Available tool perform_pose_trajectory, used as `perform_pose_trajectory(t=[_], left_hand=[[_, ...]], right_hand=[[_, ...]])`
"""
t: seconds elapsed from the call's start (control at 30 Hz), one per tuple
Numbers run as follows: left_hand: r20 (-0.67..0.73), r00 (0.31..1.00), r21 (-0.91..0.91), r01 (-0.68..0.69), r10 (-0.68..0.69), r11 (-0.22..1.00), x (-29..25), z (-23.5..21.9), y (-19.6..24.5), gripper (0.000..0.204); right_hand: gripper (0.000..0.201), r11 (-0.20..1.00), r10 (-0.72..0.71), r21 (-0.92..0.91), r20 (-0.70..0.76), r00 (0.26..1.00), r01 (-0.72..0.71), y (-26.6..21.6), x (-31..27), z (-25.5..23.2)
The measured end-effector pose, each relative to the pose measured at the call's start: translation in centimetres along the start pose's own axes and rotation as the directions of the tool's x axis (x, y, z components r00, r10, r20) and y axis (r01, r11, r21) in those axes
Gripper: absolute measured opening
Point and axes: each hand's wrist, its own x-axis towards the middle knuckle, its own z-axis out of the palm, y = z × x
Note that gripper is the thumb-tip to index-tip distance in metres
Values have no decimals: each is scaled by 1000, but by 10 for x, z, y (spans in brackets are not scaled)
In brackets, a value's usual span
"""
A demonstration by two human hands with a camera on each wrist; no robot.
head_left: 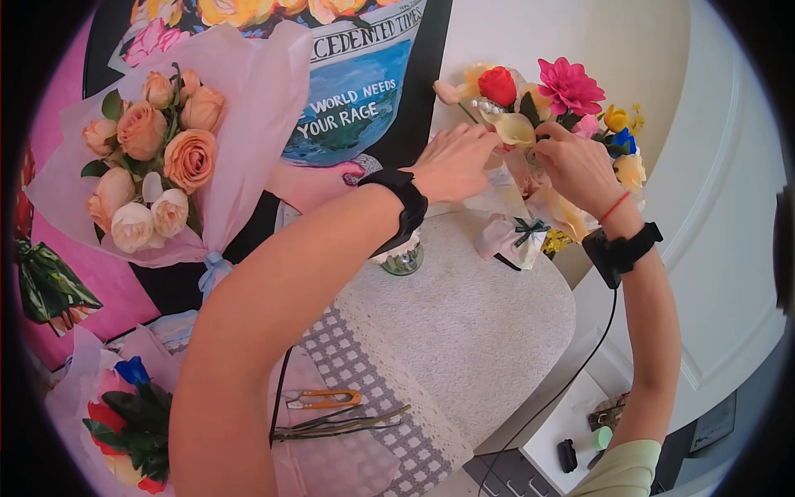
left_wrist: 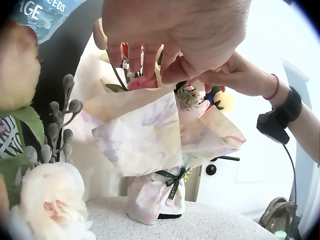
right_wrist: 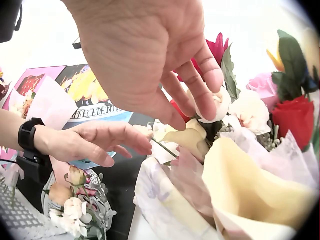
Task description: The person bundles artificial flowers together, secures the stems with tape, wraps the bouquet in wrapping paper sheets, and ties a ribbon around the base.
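A mixed bouquet in pale patterned paper stands upright, a dark green ribbon bow round its base. My left hand is at its left side, fingers extended and loosely bent, holding nothing visible. From the right my right hand reaches over the blooms. Its fingers are loosely bent beside a cream calla lily and a white rose; whether they touch is unclear. A magenta flower rises behind.
Peach roses in pink wrap lie at the left, against a painting. Orange-handled snips and cut stems lie near a second bouquet. A glass vase stands under my left wrist. A cable hangs from my right wrist.
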Motion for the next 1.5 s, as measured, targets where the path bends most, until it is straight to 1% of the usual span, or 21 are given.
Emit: perform_pose_trajectory(t=[0.17, 0.23, 0.47, 0.53, 0.63, 0.67, 0.73, 0.8, 0.87, 0.9, 1.0, 1.07, 1.13, 1.17, 1.2, 1.23, 1.27, 1.33, 1.4, 1.47, 1.5], left_hand=[[6, 1000, 8, 20, -20, 1000, -5, -3, -2, 39], [14, 999, 11, 30, -30, 999, -6, -4, -2, 40], [7, 1000, -16, -14, 14, 1000, -14, -3, 0, 36], [25, 1000, -21, -9, 10, 1000, -17, -3, 3, 34], [65, 998, -2, -10, 10, 1000, -20, -4, 7, 33], [85, 996, 1, -28, 27, 1000, -20, -5, 9, 29], [104, 994, 5, -43, 42, 999, -20, -11, 17, 26], [181, 981, -30, 78, -71, 996, -17, -23, 28, 19], [141, 986, 18, 86, -88, 996, -14, -28, 33, 17], [103, 990, 63, 95, -101, 993, -13, -31, 35, 17], [135, 972, 110, 176, -190, 978, -6, -64, 49, 17], [49, 990, 145, 123, -132, 982, 4, -83, 46, 19], [46, 993, 124, 100, -106, 987, 13, -117, 49, 21], [66, 991, 95, 107, -113, 990, 18, -138, 54, 22], [96, 993, 200, -89, 71, 976, 22, -156, 47, 23], [97, 966, -90, 247, -238, 965, 45, -155, 38, 24], [162, 958, -225, 271, -238, 936, 7, -209, 88, 18], [80, 921, -190, 390, -381, 901, 5, -222, 102, 15], [57, 910, -149, 416, -412, 897, -3, -238, 105, 15], [19, 897, -111, 441, -442, 891, -15, -250, 110, 16], [-12, 884, -79, 464, -467, 882, -22, -256, 111, 16]], right_hand=[[10, 1000, 30, -4, -40, 999, -30, 3, 2, -1], [10, 1000, 21, 20, -141, 990, -18, 4, 2, 1], [6, 999, -24, 43, -119, 993, 29, -8, 8, -5], [12, 1000, -12, -5, -6, 1000, 12, -8, 11, -5], [12, 1000, 8, -18, 32, 999, -8, -12, 14, -9], [12, 1000, 6, -16, 31, 1000, -5, -12, 15, -9], [4, 999, -33, -12, -73, 997, 32, -11, 18, -7], [6, 999, -35, -3, -106, 994, 35, -8, 21, -11], [7, 999, -33, 7, -139, 990, 35, -7, 29, -19], [9, 1000, 7, -23, -86, 996, -9, -6, 34, -26], [13, 995, 77, -67, -8, 997, -78, -2, 57, -40], [13, 999, -45, -10, -223, 974, 44, 7, 77, -40], [17, 992, -112, 32, -240, 964, 123, 21, 101, -40], [17, 999, -47, -12, -130, 990, 45, 20, 114, -44], [18, 998, 28, -64, -23, 999, -30, 16, 128, -48], [18, 999, 42, -8, -6, 999, -42, 16, 142, -43], [18, 997, 52, 48, 9, 999, -53, 15, 152, -36], [19, 989, 147, 24, 68, 987, -149, 4, 160, -31], [19, 990, 135, 25, 120, 983, -139, 1, 168, -18], [26, 984, 176, -16, 275, 945, -179, -10, 168, -24], [26, 981, 190, -15, 279, 941, -193, -8, 171, -17]])
